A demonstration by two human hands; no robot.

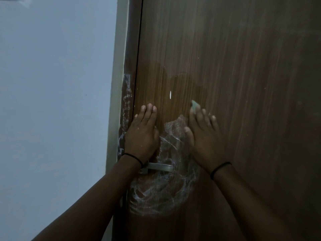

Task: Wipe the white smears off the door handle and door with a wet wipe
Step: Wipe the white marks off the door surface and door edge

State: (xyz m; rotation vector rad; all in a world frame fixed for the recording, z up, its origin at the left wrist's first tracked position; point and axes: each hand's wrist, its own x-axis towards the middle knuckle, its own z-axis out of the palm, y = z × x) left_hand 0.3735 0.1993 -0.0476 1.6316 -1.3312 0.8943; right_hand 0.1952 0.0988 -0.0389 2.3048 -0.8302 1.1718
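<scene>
A brown wooden door (234, 75) fills the right of the head view. White smears (165, 185) swirl across it around the metal lever handle (160, 166). More white streaks (126, 108) run down the door frame edge. My left hand (142, 134) lies flat on the door just above the handle, fingers together, holding nothing. My right hand (203, 136) presses flat on the door to the right of the smears, with a pale green wet wipe (194, 105) under its fingers; only a corner of the wipe shows past the fingertips.
A pale wall (52, 101) and a light door jamb (115, 101) stand to the left. A small white fleck (170, 94) sits on the door above my hands. Both wrists wear thin black bands.
</scene>
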